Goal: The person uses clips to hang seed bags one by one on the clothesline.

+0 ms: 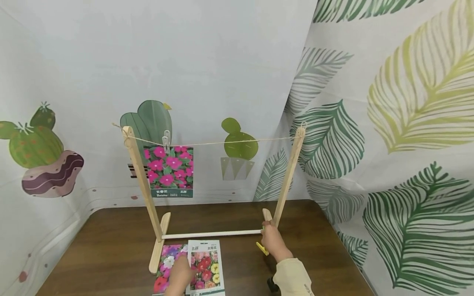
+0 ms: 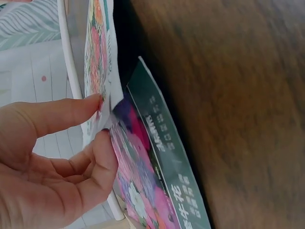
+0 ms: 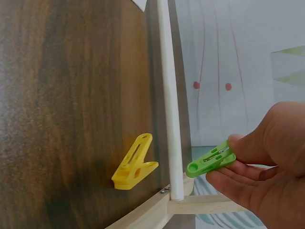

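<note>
My left hand (image 1: 181, 273) pinches the edge of a white-bordered flower seed packet (image 1: 206, 267) between thumb and fingers; the left wrist view shows that packet tilted up. Partly under the hand lies a second seed packet (image 2: 159, 136), dark green with pink and purple flowers, on the table. My right hand (image 1: 275, 242), beside the foot of the stand's right post, holds a green clothespin (image 3: 212, 160) between thumb and fingers. A yellow clothespin (image 3: 133, 164) lies on the table just left of it.
A wooden stand with a white crossbar (image 1: 212, 234) stands on the brown table (image 1: 111, 242). A string (image 1: 229, 142) runs between its left post (image 1: 142, 185) and right post (image 1: 286, 185). Near the left, a white clothespin (image 1: 166, 142) holds a pink-flowered packet (image 1: 171, 170) on the string.
</note>
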### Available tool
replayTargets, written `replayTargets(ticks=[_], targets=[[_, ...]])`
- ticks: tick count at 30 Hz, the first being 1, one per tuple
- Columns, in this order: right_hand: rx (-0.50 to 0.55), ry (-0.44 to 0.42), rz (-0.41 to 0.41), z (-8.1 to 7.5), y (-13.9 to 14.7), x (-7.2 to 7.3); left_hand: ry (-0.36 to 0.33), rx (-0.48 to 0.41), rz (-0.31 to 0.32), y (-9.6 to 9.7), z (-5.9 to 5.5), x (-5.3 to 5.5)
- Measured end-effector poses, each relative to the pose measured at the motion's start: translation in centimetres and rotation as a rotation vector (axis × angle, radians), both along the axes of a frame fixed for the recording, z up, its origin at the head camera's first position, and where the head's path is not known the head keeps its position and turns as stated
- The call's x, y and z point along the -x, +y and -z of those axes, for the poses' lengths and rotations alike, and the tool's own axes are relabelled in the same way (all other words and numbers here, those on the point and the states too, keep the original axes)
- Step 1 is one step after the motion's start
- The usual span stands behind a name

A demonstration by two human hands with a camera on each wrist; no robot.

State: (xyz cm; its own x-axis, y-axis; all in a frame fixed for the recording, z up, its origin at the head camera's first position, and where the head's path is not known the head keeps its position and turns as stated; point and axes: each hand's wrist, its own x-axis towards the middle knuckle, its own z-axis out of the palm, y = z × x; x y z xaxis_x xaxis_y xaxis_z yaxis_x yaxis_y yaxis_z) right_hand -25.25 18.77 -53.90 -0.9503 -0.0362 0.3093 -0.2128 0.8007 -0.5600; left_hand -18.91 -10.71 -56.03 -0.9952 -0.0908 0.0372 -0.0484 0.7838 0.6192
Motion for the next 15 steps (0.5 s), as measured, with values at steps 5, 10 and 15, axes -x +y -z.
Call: replayTargets(ticks=[5,10,15], targets=[[0.004,-0.025,-0.004,-0.4,0.2,0.1,-0.03,-0.01,-0.001,-0.3,-0.5,0.2],[0.016,-0.049,-0.011,-0.9,0.3,0.0,-0.02,-0.031,-0.015,-0.6,-0.8,0.2],[0.01,-0.046,-0.04,-1.4,0.5,-0.4,0.027,-0.114,-0.006,-1.3,-0.6,0.2]])
